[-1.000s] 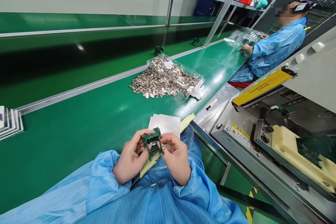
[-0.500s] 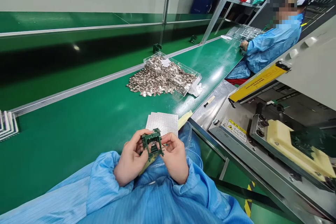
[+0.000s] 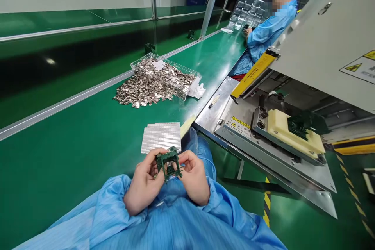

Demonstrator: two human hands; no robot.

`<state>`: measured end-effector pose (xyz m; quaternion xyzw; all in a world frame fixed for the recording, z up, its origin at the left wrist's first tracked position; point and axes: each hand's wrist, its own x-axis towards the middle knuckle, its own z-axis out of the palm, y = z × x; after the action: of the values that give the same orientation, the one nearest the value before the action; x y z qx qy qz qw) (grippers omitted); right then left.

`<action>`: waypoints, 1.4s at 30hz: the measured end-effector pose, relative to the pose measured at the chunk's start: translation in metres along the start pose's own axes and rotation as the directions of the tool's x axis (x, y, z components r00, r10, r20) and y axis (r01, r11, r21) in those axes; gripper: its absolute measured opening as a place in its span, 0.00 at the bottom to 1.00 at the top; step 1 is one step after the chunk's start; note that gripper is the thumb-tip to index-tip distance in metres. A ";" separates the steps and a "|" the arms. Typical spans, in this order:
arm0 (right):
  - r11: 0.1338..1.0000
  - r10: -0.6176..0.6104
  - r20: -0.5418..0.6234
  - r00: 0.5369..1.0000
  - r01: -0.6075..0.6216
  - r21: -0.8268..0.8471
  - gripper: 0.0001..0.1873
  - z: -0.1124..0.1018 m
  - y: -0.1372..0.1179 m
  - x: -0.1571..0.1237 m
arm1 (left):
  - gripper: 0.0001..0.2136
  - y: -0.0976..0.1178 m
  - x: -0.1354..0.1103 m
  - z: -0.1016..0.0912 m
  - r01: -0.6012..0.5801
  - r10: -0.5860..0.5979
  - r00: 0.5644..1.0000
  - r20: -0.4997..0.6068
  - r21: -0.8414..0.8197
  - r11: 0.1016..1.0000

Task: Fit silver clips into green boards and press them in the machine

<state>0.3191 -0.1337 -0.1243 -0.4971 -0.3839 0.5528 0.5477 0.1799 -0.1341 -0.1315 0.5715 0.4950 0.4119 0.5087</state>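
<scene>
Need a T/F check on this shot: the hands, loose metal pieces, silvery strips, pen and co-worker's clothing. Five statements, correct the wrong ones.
1. The left hand and right hand are both on the green part. True.
2. All the small metal pieces are inside the clear tray. False: many lie spilled on the green tabletop.
3. The pen lies on the metal surface beside the machine. True.
4. In the picture, the silvery strips are right of the pen. False: the silvery strips are to its left.
5. The co-worker's sleeve is red. False: it is blue.
</scene>
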 end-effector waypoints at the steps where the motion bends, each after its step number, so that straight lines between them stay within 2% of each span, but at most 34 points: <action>1: 1.000 0.015 0.017 1.000 -0.015 0.003 0.16 -0.003 0.001 0.000 | 0.17 0.000 0.001 0.000 0.008 -0.008 1.000 0.019 0.007 1.000; 4: 0.997 0.067 0.067 0.996 -0.068 0.019 0.15 -0.017 0.006 0.001 | 0.16 0.006 0.009 -0.007 0.019 -0.019 0.999 0.028 0.012 1.000; 9: 0.994 0.063 -0.093 0.994 -0.071 -0.084 0.19 -0.044 0.034 0.017 | 0.18 0.020 0.044 -0.021 -0.037 0.035 0.995 -0.097 -0.021 0.999; 12: 0.983 0.080 0.043 0.996 -0.072 -0.169 0.24 -0.048 0.049 0.032 | 0.18 0.017 0.068 -0.017 -0.067 0.064 0.997 -0.049 -0.057 0.996; 14: 0.987 0.055 0.154 0.987 -0.030 -0.160 0.26 -0.045 0.056 0.041 | 0.18 0.011 0.080 -0.010 -0.095 0.095 0.995 -0.004 -0.091 0.991; 16: 0.992 0.024 0.204 0.979 0.002 -0.127 0.26 -0.039 0.061 0.048 | 0.18 0.004 0.088 -0.004 -0.118 0.121 0.992 0.018 -0.121 0.986; 20: 0.990 -0.035 0.214 0.976 0.063 -0.126 0.26 -0.034 0.071 0.052 | 0.19 -0.006 0.092 -0.002 -0.116 0.119 0.993 0.013 -0.132 0.984; 23: 0.976 -0.092 0.190 0.977 0.126 -0.177 0.27 -0.035 0.076 0.051 | 0.20 -0.012 0.091 -0.005 -0.128 0.129 0.992 0.004 -0.106 0.986; 30: 0.927 -0.124 0.154 0.980 0.170 -0.336 0.29 -0.039 0.085 0.045 | 0.20 -0.020 0.092 -0.007 -0.117 0.118 0.993 0.013 -0.064 0.991; 34: 0.890 -0.025 0.195 0.981 0.111 -0.443 0.28 -0.050 0.097 0.049 | 0.20 -0.020 0.092 -0.007 -0.104 0.106 0.994 0.013 -0.085 0.991; 38: 0.800 0.112 0.209 0.971 0.037 -0.599 0.18 -0.063 0.105 0.063 | 0.20 -0.016 0.092 -0.007 -0.114 0.115 0.993 -0.001 -0.139 0.984; 42: 0.693 0.159 0.168 0.973 0.011 -0.721 0.09 -0.068 0.097 0.070 | 0.20 -0.015 0.091 -0.007 -0.128 0.132 0.991 0.009 -0.185 0.974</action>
<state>0.3695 -0.0828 -0.2416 -0.6226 -0.6060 0.4320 0.2421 0.1869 -0.0435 -0.1480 0.5575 0.4110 0.4821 0.5365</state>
